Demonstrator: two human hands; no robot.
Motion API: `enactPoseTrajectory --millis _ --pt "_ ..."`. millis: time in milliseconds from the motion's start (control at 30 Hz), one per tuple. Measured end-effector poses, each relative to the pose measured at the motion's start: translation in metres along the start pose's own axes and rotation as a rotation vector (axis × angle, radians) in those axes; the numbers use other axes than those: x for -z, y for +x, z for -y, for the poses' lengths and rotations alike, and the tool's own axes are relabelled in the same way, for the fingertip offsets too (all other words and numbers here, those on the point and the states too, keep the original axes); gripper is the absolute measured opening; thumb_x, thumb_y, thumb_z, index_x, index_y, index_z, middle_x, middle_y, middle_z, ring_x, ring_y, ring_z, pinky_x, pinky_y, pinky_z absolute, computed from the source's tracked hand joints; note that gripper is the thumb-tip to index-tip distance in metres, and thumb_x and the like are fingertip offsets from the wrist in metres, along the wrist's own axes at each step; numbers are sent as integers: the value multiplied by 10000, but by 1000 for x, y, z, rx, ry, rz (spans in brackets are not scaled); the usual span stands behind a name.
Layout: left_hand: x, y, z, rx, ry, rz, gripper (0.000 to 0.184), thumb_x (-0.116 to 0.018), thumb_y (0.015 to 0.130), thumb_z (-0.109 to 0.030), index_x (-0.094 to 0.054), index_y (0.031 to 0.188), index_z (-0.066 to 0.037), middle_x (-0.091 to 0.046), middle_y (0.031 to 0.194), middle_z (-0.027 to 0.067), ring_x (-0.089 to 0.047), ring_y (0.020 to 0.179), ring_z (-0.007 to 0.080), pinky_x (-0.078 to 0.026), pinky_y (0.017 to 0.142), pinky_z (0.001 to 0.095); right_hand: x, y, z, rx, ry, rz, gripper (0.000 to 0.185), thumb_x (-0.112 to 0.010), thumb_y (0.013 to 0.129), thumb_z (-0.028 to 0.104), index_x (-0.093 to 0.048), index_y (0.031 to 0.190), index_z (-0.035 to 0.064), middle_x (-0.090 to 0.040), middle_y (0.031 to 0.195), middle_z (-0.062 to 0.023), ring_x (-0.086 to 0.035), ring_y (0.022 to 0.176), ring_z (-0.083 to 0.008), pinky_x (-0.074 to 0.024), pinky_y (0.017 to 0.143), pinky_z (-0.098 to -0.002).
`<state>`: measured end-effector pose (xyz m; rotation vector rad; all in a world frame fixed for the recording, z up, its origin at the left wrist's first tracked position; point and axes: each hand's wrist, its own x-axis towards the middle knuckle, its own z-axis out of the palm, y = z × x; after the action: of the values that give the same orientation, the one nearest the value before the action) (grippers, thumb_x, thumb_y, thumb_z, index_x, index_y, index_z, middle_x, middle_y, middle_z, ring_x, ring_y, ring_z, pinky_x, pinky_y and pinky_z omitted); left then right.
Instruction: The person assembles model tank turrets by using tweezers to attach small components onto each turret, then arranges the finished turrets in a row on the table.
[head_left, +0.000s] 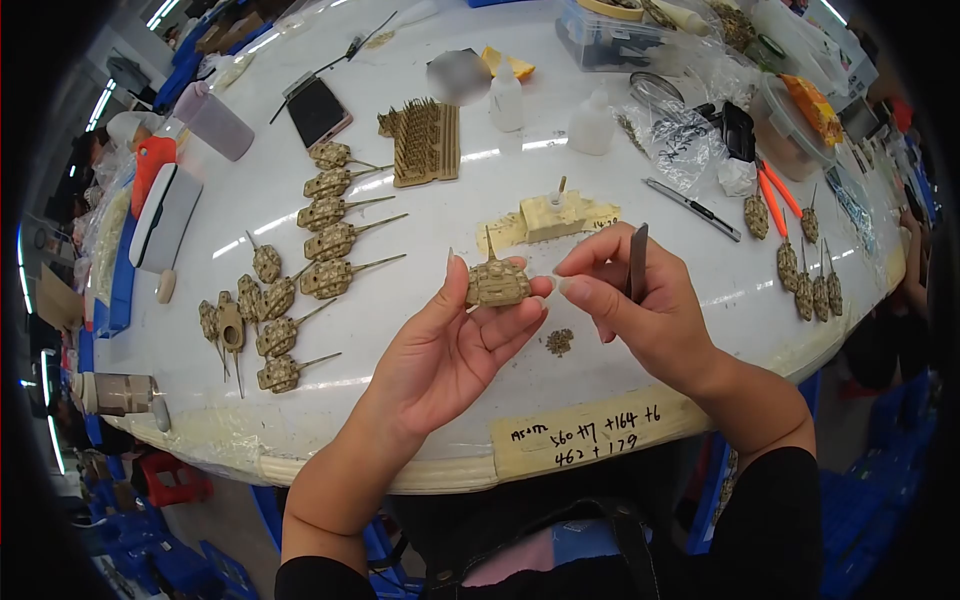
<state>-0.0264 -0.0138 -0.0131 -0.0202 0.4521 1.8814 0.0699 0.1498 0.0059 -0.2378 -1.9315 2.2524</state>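
Observation:
My left hand (440,355) is closed around a camouflage-painted model tank turret (497,284), its thin barrel pointing away from me. Close to its right side is my right hand (655,315), thumb and forefinger brought together near the turret. Dark tweezers (638,262) are tucked in that hand, pointing up. Whether a tiny part sits between those fingertips, I cannot tell. Below the hands lies a small heap of tiny brown parts (559,342). Just beyond them stands a pale yellow block (552,217) on a yellowish sheet.
More turrets (330,240) stand in rows at left; several (805,290) lie at right. Behind are a brown sprue of parts (425,145), a phone (318,112) and a dropper bottle (592,125). A craft knife (690,209) and orange-handled pliers (772,195) lie right.

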Motion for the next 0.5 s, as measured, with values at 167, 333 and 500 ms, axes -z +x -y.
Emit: enactPoseTrajectory --millis 167,333,500 --pt "-4 -1 4 65 -24 -80 434 -358 917 -320 -415 1128 56 -541 1061 225 -602 900 228 -458 871 283 -1 1 -7 467 -280 -34 203 -639 747 96 -574 928 30 -554 934 -79 -497 675 -90 -423 519 -171" --pt "-3 -2 7 55 85 -137 537 -304 919 -383 -351 1176 87 -529 1064 251 -561 967 313 -425 911 366 3 8 -11 759 -598 19 381 -692 669 53 -556 1024 37 -509 1064 -117 -532 797 -152 -463 645 -215" --pt "-1 -4 9 59 106 -62 537 -286 923 -384 -376 1148 95 -534 1052 252 -543 981 352 -442 890 361 0 4 -12 718 -517 105 375 -700 665 81 -574 1016 42 -514 1092 -135 -541 852 -181 -477 712 -253"
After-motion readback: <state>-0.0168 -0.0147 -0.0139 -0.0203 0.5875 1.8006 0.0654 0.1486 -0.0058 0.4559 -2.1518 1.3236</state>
